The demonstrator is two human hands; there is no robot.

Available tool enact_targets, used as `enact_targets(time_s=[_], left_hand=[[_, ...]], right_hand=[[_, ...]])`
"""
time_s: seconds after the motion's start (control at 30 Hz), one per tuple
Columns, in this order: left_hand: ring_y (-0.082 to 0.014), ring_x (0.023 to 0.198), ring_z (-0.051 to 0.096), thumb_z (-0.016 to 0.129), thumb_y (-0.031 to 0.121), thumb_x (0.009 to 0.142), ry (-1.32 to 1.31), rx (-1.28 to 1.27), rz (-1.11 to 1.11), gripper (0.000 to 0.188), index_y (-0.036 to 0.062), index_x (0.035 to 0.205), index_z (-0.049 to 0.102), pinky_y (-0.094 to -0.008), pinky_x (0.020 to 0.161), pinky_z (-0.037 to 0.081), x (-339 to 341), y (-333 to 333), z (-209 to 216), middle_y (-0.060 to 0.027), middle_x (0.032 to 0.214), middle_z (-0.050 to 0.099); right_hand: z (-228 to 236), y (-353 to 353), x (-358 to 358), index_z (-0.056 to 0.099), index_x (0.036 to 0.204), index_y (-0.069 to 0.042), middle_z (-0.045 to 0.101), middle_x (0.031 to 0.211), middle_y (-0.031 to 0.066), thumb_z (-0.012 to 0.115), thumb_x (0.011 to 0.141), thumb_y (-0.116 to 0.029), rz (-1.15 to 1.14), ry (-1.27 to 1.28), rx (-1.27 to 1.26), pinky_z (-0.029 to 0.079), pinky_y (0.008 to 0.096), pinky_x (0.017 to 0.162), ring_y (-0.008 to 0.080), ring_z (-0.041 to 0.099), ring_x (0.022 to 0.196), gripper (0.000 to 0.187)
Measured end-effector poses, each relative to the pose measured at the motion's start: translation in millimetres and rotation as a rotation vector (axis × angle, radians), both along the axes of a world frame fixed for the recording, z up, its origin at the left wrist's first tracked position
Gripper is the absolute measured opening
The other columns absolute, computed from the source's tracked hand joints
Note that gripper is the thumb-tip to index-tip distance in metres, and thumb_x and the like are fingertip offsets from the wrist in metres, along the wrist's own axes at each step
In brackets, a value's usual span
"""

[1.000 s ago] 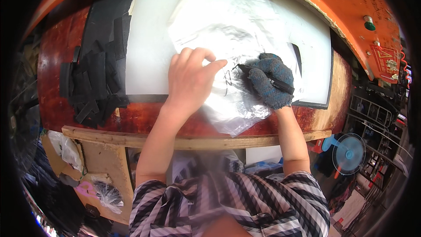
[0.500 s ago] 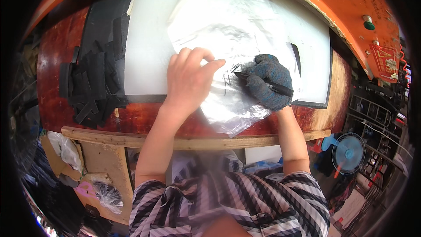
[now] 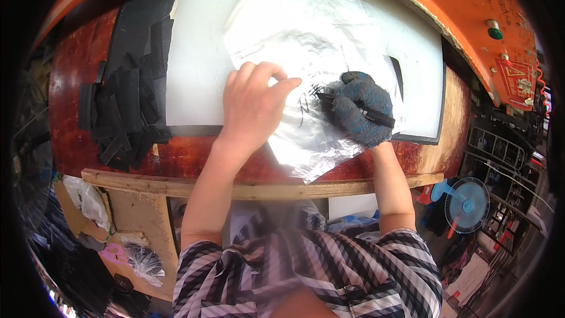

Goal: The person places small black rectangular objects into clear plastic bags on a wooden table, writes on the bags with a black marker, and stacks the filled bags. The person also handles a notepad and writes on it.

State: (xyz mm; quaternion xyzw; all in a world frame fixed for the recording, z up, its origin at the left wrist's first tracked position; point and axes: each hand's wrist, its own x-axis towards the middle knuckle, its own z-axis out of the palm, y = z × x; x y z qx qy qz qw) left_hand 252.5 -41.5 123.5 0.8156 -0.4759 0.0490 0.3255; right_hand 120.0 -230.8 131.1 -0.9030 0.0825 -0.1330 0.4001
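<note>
A shiny clear plastic bag (image 3: 294,35) lies spread and wrinkled over a white board, its near corner hanging past the board's edge. My bare left hand (image 3: 253,103) is closed on the bag's left part, fingers curled and thumb close to the forefinger. A grey knitted glove covers my right hand (image 3: 364,109), which grips a black marker pen (image 3: 376,119). The pen's tip points left at the bag, beside black handwritten strokes (image 3: 307,101). Whether the tip touches the plastic I cannot tell.
The white sheet-like board (image 3: 197,70) sits on a red-brown wooden table (image 3: 188,159). Black strips (image 3: 120,112) are heaped on the left. An orange machine frame (image 3: 453,6) with a green button (image 3: 494,30) arches over the far side. A blue fan (image 3: 468,205) stands at the lower right.
The gloved hand and pen have shifted slightly right, and the pen's tip sits a little higher. More black strokes show on the plastic. The left hand stays in place.
</note>
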Motion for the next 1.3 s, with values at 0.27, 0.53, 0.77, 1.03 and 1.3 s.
enact_targets(time_s=[0.27, 0.53, 0.77, 1.03, 1.3], left_hand=[[-0.0157, 0.077, 0.048, 0.068, 0.006, 0.076, 0.007, -0.001, 0.001, 0.019, 0.0187, 0.090, 0.070, -0.0298, 0.067, 0.034, 0.4, 0.4, -0.5, 0.0056, 0.087, 0.055], [-0.0165, 0.077, 0.049, 0.068, 0.007, 0.077, 0.015, -0.002, -0.001, 0.017, 0.0176, 0.090, 0.070, -0.0305, 0.067, 0.035, 0.2, 0.3, 0.6, 0.0050, 0.086, 0.055], [-0.0164, 0.077, 0.049, 0.068, 0.007, 0.077, 0.021, -0.001, -0.006, 0.017, 0.0169, 0.090, 0.070, -0.0305, 0.068, 0.036, 0.2, 1.1, 1.5, 0.0046, 0.085, 0.056], [-0.0160, 0.079, 0.051, 0.066, 0.005, 0.078, 0.053, -0.050, 0.003, 0.016, 0.0147, 0.090, 0.071, -0.0306, 0.071, 0.039, 0.6, 0.1, 8.4, 0.0034, 0.086, 0.057], [-0.0180, 0.074, 0.052, 0.076, 0.021, 0.070, 0.320, 0.014, 0.153, 0.028, 0.0138, 0.096, 0.070, -0.0327, 0.068, 0.040, -27.2, -24.0, 36.5, 0.0002, 0.082, 0.054]], right_hand=[[-9.9, -1.7, -4.4, 0.066, 0.091, -0.009, 0.064, 0.094, 0.0099, 0.071, 0.071, -0.025, 0.011, 0.020, -0.175, 0.048, 0.0370, 0.081, 0.0276, 0.060, 0.092, 0.026], [-11.2, -6.9, -10.9, 0.066, 0.090, -0.007, 0.064, 0.097, 0.0104, 0.072, 0.069, -0.025, -0.065, -0.023, -0.017, 0.048, 0.0343, 0.080, 0.0268, 0.060, 0.093, 0.028], [-13.0, -9.4, -12.7, 0.066, 0.092, -0.007, 0.064, 0.098, 0.0084, 0.071, 0.073, -0.027, 0.023, -0.019, -0.127, 0.049, 0.0342, 0.077, 0.0246, 0.061, 0.088, 0.028], [4.2, -12.8, -17.7, 0.059, 0.083, -0.002, 0.060, 0.073, 0.0075, 0.057, 0.083, -0.010, -0.364, -0.256, 0.849, 0.051, 0.0302, 0.068, 0.0164, 0.060, 0.071, 0.008], [20.8, -31.0, -20.2, 0.062, 0.086, -0.001, 0.060, 0.073, 0.0046, 0.061, 0.084, -0.013, -0.291, -0.166, 0.546, 0.045, 0.0259, 0.056, 0.0114, 0.054, 0.062, 0.012]])
